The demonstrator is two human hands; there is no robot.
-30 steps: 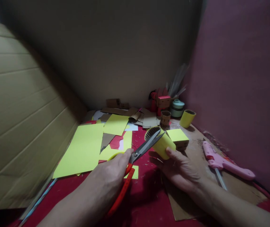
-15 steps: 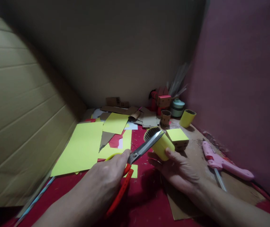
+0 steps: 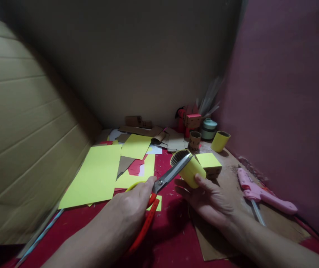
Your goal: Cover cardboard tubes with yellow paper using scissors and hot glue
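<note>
My left hand (image 3: 135, 201) grips a pair of scissors (image 3: 168, 179) with red handles, the blades pointing up and to the right. Their tips lie against the rim of a yellow paper-covered cardboard tube (image 3: 194, 172), whose open end faces up and left. Thumb and fingers of my right hand (image 3: 208, 199) hold this tube from below and the right. A thin yellow strip (image 3: 134, 185) curves out behind my left hand. Just behind the tube sits a small cardboard box (image 3: 210, 163) with a yellow top.
Yellow sheets (image 3: 92, 175) and paper scraps cover the left and back. A pink glue gun (image 3: 262, 193) lies at right on cardboard. Farther back are a brown tube (image 3: 195, 140), another yellow tube (image 3: 220, 141), a green pot (image 3: 209, 129) and a red-and-brown cardboard figure (image 3: 192, 120).
Very little differs. The view has shifted slightly; both hands, the scissors and the yellow tube keep nearly the same pose.
</note>
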